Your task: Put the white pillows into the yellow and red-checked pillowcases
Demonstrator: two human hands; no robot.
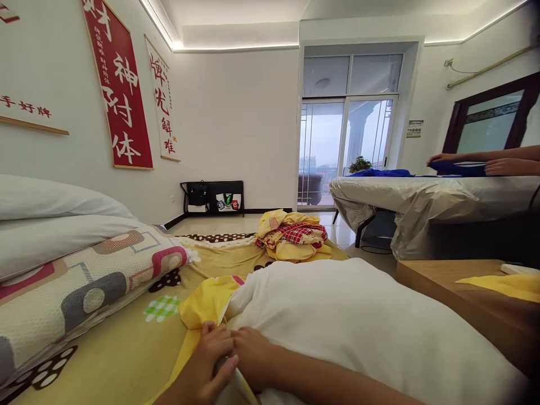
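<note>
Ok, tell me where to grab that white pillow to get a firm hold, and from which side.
Grip the white pillow at its near left end, probably best from the left. There its edge meets the open yellow cover and narrows, right where the left hand and right hand are bunched. The rest is a wide, puffy bulge that offers no edge to pinch.

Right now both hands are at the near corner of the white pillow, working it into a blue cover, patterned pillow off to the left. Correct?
Not quite. The cover is yellow, not blue; the head view shows it. The rest holds: left hand and right hand meet at the near corner of the white pillow, and the patterned pillow lies to the left.
</note>
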